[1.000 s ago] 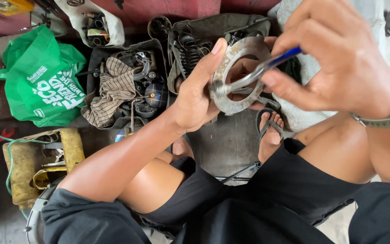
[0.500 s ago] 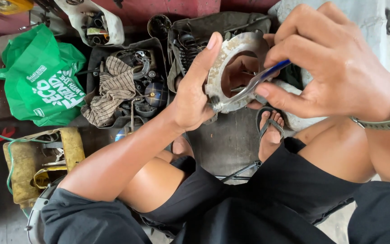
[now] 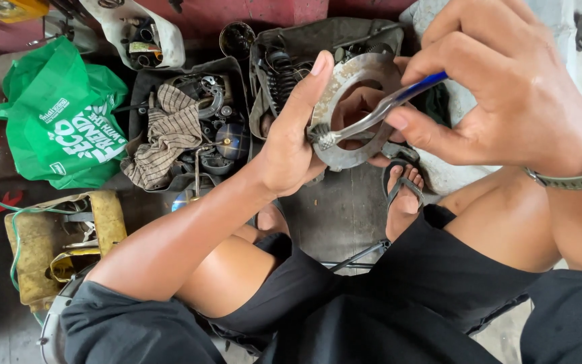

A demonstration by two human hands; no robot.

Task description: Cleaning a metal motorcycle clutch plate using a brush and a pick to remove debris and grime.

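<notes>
My left hand (image 3: 298, 135) holds a round, worn metal ring plate (image 3: 345, 84) upright in front of me, thumb along its left edge. My right hand (image 3: 500, 87) grips blue-handled pliers (image 3: 378, 111) whose jaws touch the ring's lower left rim. A watch band sits on my right wrist. I sit with bare knees over a dark metal sheet on the ground.
A black tray of greasy parts with a checked rag (image 3: 170, 135) lies beyond my left arm. A second tray of springs and parts (image 3: 277, 61) sits behind the ring. A green bag (image 3: 62, 121) and a yellow container (image 3: 48, 243) are at the left. My sandalled foot (image 3: 402, 195) rests below.
The ring plate and both hands have shifted slightly up and left, and the pliers' jaws now sit at the ring's lower left rim.
</notes>
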